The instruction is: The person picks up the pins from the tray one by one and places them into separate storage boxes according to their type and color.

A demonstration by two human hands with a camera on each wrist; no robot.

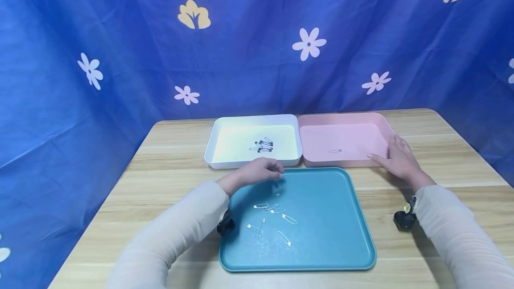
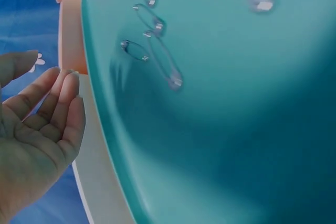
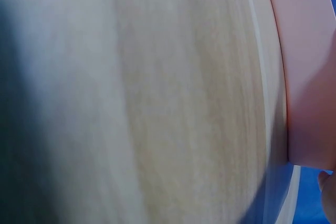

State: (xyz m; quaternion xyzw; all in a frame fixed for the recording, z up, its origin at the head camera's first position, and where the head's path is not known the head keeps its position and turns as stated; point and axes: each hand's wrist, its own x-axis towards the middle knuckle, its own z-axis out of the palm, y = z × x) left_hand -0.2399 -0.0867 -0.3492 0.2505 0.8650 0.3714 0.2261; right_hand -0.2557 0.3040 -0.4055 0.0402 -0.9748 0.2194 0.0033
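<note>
My left hand [image 1: 262, 171], fingers loosely bent, hangs above the far edge of the blue-green tray [image 1: 329, 222], where silver safety pins [image 1: 261, 206] lie scattered, mostly in the left half. My right hand [image 1: 398, 158] rests at the right wall of the pink tray [image 1: 353, 135], which holds one flat-lying pin [image 1: 335, 150]. Dark pins [image 1: 265, 146] lie clustered in the adjoining white tray [image 1: 233, 142]

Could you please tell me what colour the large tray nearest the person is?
The large tray is teal; the head view shows it best.
</note>
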